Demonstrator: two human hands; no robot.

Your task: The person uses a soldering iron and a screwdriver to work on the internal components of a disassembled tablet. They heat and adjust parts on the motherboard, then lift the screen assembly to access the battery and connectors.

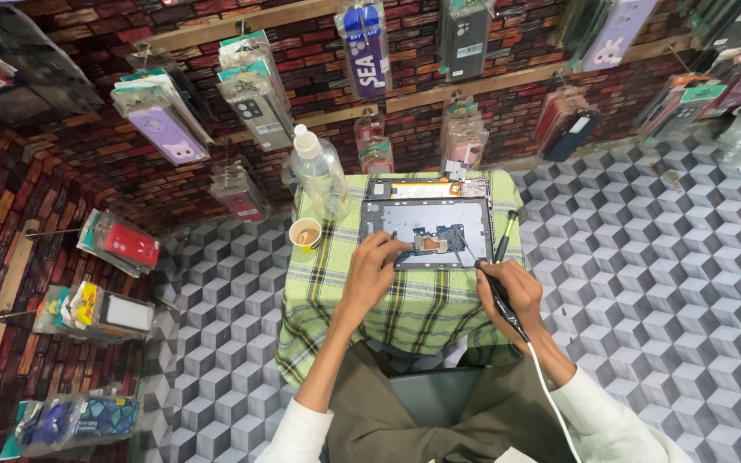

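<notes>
A small table [405, 317] draped in a green and yellow checked cloth stands on a cube-patterned floor, and on its far half lies an opened tablet [426, 225], back cover off, its long axis running left to right across the person's view. A small circuit board [430, 243] sits near the tablet's near edge, roughly midway between the two hands. The left hand [376, 266] lies on that near edge just left of the board, fingers curled down onto the frame and pressing it; it holds nothing loose. The right hand [512, 287] is clenched around a soldering iron [497, 291], held like a pen, its tip slanting up and to the left toward the board, white cord trailing back. The tip looks close to the board; contact cannot be made out. A clear bottle [317, 171] and small cup [305, 233] stand at the table's left.
</notes>
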